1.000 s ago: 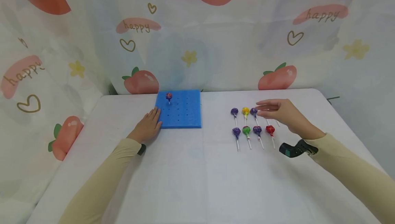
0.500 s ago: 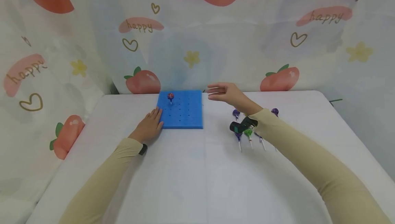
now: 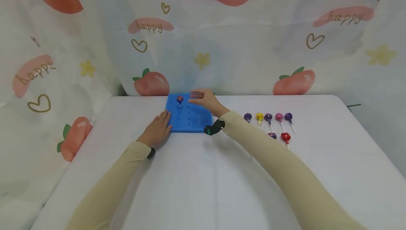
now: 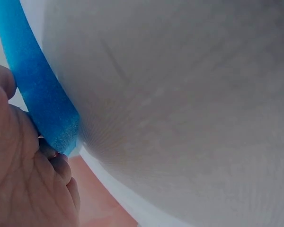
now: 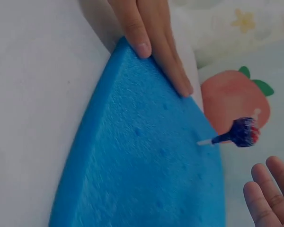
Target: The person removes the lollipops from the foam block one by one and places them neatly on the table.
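A blue foam board (image 3: 187, 126) with rows of small holes lies toward the back of the white table. One lollipop (image 3: 179, 99) in a red and dark blue wrapper stands upright in it, near its far left corner. My left hand (image 3: 155, 129) rests flat along the board's left edge, fingers straight; the left wrist view shows its palm (image 4: 26, 175) beside the blue edge. Above the far right part of the board hovers my right hand (image 3: 207, 101), holding nothing. Its fingers (image 5: 270, 198) are loosely extended just short of the lollipop in the right wrist view.
Right of the board, several wrapped lollipops lie in two rows, among them a yellow one (image 3: 259, 117), a pink one (image 3: 279, 117) and a red one (image 3: 285, 137). My right sleeve (image 3: 263, 152) covers part of the nearer row. A patterned cloth (image 3: 241, 54) hangs behind the table.
My right hand has travelled left from the loose lollipops to over the board. My left hand has stayed at the board's edge. The view has shifted slightly.
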{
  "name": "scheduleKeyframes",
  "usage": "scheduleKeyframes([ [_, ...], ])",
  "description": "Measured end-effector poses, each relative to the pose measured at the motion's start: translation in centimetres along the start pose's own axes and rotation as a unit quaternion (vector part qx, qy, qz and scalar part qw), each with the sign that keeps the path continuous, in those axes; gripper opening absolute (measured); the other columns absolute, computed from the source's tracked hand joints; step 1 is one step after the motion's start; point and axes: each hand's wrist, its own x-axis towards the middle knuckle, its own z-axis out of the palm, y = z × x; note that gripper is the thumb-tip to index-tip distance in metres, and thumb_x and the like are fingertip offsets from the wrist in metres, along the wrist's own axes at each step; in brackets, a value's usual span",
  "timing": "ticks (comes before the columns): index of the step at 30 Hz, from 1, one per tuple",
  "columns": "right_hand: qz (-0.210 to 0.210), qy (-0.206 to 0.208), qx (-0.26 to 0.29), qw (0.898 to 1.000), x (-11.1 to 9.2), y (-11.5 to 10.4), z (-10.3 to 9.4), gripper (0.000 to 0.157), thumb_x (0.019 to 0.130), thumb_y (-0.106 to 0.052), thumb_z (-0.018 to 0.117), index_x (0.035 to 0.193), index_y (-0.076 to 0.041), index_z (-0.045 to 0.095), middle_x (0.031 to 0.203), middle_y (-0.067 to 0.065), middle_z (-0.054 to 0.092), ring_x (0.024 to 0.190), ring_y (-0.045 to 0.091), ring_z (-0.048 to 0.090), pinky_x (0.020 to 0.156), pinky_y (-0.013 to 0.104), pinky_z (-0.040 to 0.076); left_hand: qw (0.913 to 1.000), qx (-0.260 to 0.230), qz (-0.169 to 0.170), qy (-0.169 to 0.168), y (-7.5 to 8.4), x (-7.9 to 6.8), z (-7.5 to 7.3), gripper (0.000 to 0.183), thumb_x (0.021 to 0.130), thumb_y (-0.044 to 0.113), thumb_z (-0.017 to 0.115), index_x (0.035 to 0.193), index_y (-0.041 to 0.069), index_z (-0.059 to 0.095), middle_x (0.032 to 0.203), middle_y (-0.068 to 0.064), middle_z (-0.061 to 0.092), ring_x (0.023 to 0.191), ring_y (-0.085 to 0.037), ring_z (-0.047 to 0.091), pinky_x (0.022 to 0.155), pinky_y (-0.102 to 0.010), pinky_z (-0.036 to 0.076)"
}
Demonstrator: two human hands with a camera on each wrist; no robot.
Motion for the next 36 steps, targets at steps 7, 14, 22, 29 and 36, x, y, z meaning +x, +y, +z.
scheduleKeyframes([
  [7,0.032,0.038,0.007,0.999,1.9,1.6,2.4,0.052,0.088,-0.018,0.066,0.135,-0.004,0.049,0.135,0.015,0.055,0.127,0.026,0.051,0.106,0.041,0.042,1.0,0.001,-0.001,0.005,0.1,0.1,-0.2,0.061,0.102,0.03,0.032,0.148,-0.005,0.015,0.156,-0.023,0.013,0.145,-0.037,0.015,0.118,-0.049,0.017],
  [14,0.048,0.059,0.026,0.997,3.1,2.9,3.9,0.048,0.087,-0.015,0.067,0.132,-0.004,0.052,0.133,0.014,0.057,0.125,0.025,0.053,0.104,0.038,0.044,1.0,0.002,-0.007,-0.005,0.2,0.2,-0.3,0.061,0.102,0.032,0.031,0.148,-0.004,0.013,0.157,-0.022,0.011,0.146,-0.035,0.013,0.119,-0.047,0.016],
  [22,0.051,0.071,0.017,0.996,3.6,3.1,5.1,0.048,0.087,-0.014,0.067,0.132,-0.004,0.052,0.13,0.015,0.059,0.124,0.026,0.054,0.105,0.04,0.043,0.9999,0.007,-0.006,-0.013,0.3,0.0,-0.4,0.061,0.102,0.031,0.031,0.148,-0.005,0.013,0.156,-0.023,0.011,0.145,-0.036,0.013,0.119,-0.048,0.016],
  [29,0.032,0.083,-0.021,0.996,4.1,3.3,5.7,0.04,0.089,-0.01,0.063,0.128,-0.001,0.056,0.128,0.016,0.06,0.122,0.026,0.055,0.104,0.038,0.045,0.9998,-0.002,-0.009,-0.017,0.5,-0.1,-0.6,0.062,0.102,0.031,0.031,0.149,-0.004,0.012,0.157,-0.021,0.009,0.146,-0.035,0.012,0.119,-0.048,0.015],
  [36,0.048,0.098,-0.033,0.993,4.7,3.4,6.0,0.032,0.092,-0.009,0.058,0.123,-0.002,0.061,0.127,0.015,0.061,0.119,0.025,0.056,0.101,0.037,0.047,0.9999,-0.007,-0.009,-0.01,0.5,-0.1,-0.5,0.061,0.102,0.031,0.031,0.149,-0.004,0.013,0.157,-0.021,0.01,0.146,-0.035,0.013,0.119,-0.048,0.016],
])
